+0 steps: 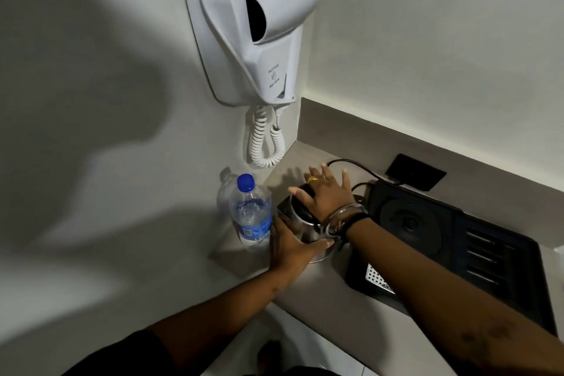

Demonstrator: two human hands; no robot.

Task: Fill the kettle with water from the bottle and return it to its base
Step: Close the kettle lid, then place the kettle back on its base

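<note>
A small steel kettle [293, 217] with a black lid stands on the grey counter [320, 278], off its round black base [409, 223], which sits in a black tray to the right. My left hand [290, 249] wraps around the kettle's lower body. My right hand [326, 192] lies flat on the lid, fingers spread. A clear water bottle [251, 217] with a blue cap and a blue label stands upright just left of the kettle, against the wall, capped.
A white wall-mounted hair dryer [253, 27] with a coiled cord hangs above the bottle. The black tray [488, 259] holds a perforated metal plate. A black cable runs to a dark socket plate [415, 172] at the back. The counter's front edge is near my forearms.
</note>
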